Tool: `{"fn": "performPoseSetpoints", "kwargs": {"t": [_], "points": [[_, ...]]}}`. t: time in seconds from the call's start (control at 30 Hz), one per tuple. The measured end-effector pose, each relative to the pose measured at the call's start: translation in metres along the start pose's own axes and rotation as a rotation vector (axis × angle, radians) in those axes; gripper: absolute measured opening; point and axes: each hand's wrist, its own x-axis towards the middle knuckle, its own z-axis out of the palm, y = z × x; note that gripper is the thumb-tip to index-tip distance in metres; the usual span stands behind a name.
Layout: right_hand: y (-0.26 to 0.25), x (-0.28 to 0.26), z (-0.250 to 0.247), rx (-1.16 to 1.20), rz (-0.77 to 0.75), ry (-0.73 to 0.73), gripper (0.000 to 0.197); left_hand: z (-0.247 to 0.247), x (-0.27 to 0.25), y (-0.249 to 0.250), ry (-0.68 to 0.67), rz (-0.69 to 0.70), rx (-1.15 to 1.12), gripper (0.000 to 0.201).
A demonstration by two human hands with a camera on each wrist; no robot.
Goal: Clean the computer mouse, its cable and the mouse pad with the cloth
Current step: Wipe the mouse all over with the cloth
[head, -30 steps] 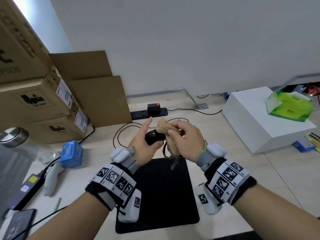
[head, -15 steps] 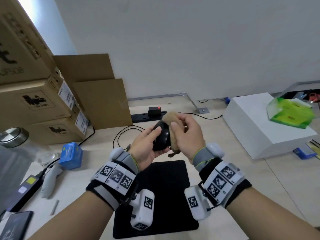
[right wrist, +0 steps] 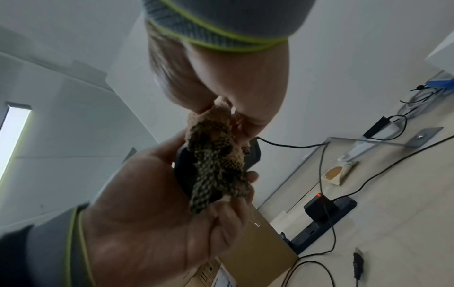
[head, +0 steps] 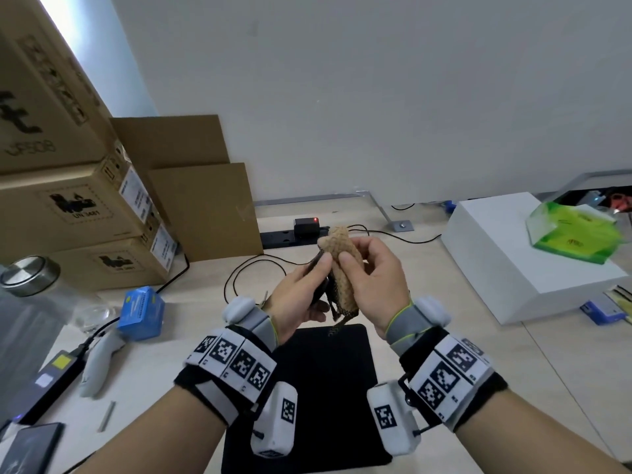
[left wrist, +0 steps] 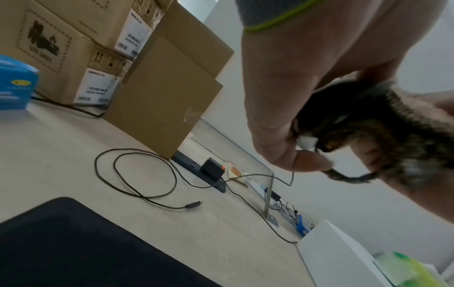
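I hold a black computer mouse in my left hand, lifted above the far edge of the black mouse pad. The mouse stands on edge and is mostly hidden. My right hand grips a tan knitted cloth and presses it against the mouse's side. In the right wrist view the cloth covers the mouse in the left palm. The mouse cable lies in loops on the desk, its USB plug loose.
Stacked cardboard boxes stand at the left. A power strip with an adapter lies by the wall. A white box with a green tissue pack sits at the right. A blue box and a white controller lie near left.
The mouse has turned from lying flat in my left hand to standing on edge. The cloth in my right hand has slid along it. Both hands have risen a little.
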Motion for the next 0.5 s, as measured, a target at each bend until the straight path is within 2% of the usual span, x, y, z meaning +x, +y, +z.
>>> {"fn": "performPoseSetpoints", "kwargs": {"t": [0.1,0.2,0.33,0.43,0.5], "points": [[-0.001,0.005,-0.001,0.045,0.045,-0.002,0.015,-0.006,-0.001,0.000,0.022,-0.022,0.038,0.043],[-0.004,0.014,-0.007,0.072,0.068,0.107,0.010,-0.010,-0.001,0.002,0.055,-0.094,-0.120,0.046],[-0.005,0.024,-0.018,0.011,0.068,0.204,0.024,-0.018,-0.003,0.007,-0.010,-0.172,-0.316,0.057],[-0.005,0.025,-0.009,-0.080,0.027,0.143,0.025,-0.014,-0.004,0.009,-0.052,-0.169,-0.296,0.054],[-0.004,0.020,0.003,-0.189,-0.022,0.056,0.029,-0.008,-0.002,0.007,-0.009,-0.149,-0.275,0.052]]}}
